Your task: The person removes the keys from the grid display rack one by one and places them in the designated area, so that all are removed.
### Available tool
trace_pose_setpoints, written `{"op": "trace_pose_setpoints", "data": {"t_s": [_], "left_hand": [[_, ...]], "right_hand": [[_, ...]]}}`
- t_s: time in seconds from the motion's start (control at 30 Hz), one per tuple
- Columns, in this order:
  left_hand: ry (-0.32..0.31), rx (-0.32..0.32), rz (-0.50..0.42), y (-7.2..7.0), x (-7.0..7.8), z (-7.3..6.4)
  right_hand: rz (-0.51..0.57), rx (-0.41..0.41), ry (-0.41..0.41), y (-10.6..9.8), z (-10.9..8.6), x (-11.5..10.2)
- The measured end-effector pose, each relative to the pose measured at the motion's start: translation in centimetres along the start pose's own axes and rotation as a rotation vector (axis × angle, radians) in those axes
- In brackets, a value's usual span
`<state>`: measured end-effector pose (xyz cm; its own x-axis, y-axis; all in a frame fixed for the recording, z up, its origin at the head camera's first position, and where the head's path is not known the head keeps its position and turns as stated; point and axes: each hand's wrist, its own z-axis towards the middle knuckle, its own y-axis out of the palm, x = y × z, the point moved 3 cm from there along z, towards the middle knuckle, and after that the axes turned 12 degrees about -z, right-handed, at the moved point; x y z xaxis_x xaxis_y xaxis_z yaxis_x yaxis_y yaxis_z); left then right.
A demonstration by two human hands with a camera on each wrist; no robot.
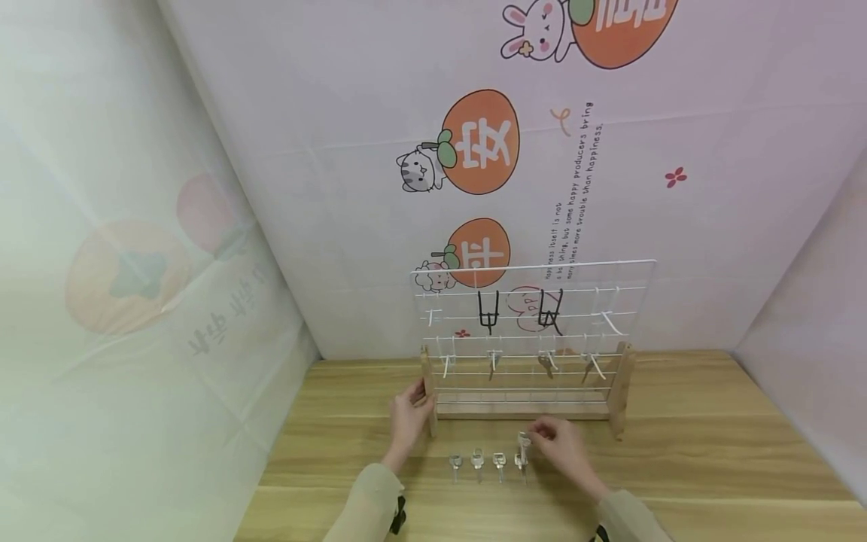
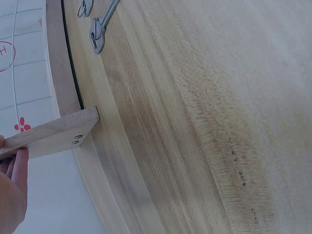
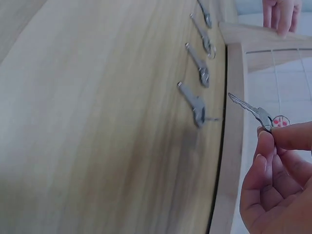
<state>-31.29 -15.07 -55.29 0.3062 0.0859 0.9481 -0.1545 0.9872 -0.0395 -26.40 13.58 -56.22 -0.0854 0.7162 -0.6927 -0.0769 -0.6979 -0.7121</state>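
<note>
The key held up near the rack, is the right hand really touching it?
Touching. The right wrist view shows it plainly: the right hand pinches the key at its head end, with the blade sticking out.

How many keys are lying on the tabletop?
4, in a row before the rack: leftmost key, second key, third key, rightmost key, the last partly hidden in the head view by the held key.

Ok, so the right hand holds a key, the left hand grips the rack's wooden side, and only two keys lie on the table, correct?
No, not two: four keys lie on the table, as the right wrist view shows. The right hand does hold a key, and the left hand grips the rack's wooden side.
</note>
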Motion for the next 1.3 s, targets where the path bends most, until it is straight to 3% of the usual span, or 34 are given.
{"op": "trace_pose_setpoints", "data": {"t_s": [0.27, 0.53, 1.3], "left_hand": [[-0.016, 0.007, 0.004, 0.1, 0.2, 0.0], [-0.013, 0.009, 0.004, 0.1, 0.1, 0.0], [-0.025, -0.012, -0.018, -0.1, -0.2, 0.0]], "right_hand": [[-0.075, -0.025, 0.017, -0.3, -0.3, 2.1], [-0.140, -0.037, -0.009, -0.5, -0.6, 2.8], [-0.141, -0.080, 0.036, 0.1, -0.5, 3.7]]}}
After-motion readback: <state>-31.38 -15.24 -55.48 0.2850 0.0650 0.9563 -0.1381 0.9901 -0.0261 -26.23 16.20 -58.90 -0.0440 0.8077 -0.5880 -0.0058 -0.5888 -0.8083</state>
